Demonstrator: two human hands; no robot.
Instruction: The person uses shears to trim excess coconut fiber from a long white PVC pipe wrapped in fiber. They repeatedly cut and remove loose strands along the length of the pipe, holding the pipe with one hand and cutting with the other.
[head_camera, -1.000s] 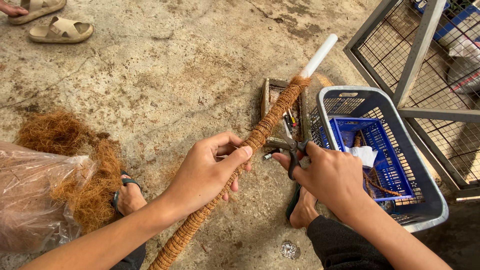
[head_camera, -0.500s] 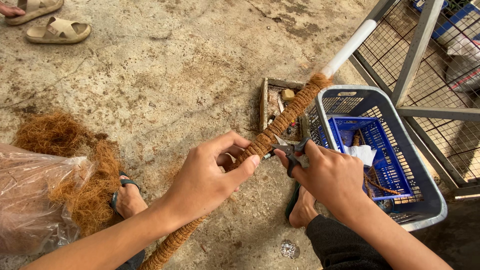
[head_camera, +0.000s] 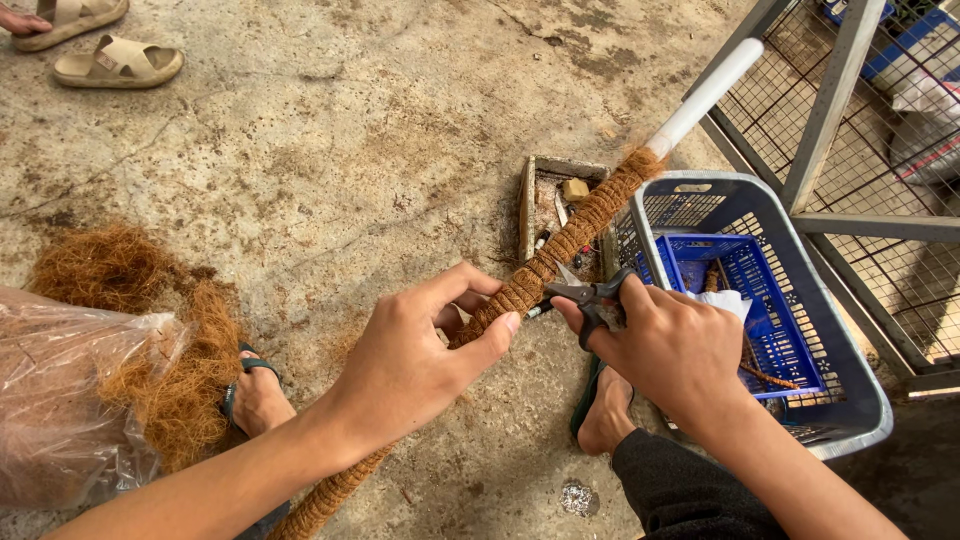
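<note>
Left hand (head_camera: 410, 365) fingers grip one fibre-wrapped pole (head_camera: 560, 250); right hand (head_camera: 670, 345) fingers hold one pair of scissors (head_camera: 585, 295). Two baskets (head_camera: 850, 400) right.

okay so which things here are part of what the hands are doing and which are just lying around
In use: fibre-wrapped pole, held by left hand; scissors, in right hand; loose brown fibre.

Lying about: grey basket, sandals, small wooden tray, foil scrap.
</note>
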